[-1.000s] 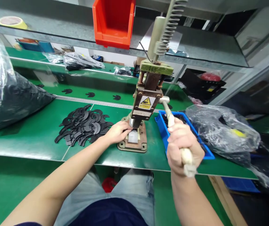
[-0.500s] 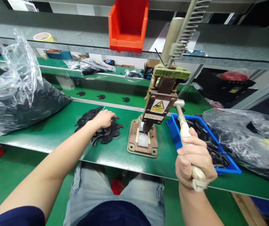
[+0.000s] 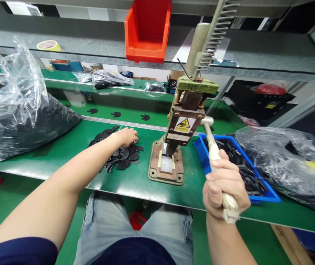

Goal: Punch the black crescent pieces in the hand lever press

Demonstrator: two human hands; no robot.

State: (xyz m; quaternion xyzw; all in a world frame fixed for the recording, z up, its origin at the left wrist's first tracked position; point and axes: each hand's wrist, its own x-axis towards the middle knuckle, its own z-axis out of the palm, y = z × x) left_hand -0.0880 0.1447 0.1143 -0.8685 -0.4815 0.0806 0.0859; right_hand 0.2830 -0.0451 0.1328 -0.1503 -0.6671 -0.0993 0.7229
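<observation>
My left hand is over a pile of flat, curved black plastic pieces on the green bench. Its fingers are curled together at the pile's far side, and whatever is between the fingertips is mostly hidden. With wrapped fingers, my right hand grips the tape-wrapped lever of a hand press. The press stands right of the pile, its ram low over a small light metal block on the base plate.
A blue bin of black parts stands right of the press, beside a clear plastic bag. At left sits a large bag of black pieces. Single black pieces lie on the green strip behind. An orange-red bin overhangs the shelf edge.
My left hand has shifted slightly across the pile, its fingers more curled. My right hand keeps its grip on the lever. The whole view has moved a little.
</observation>
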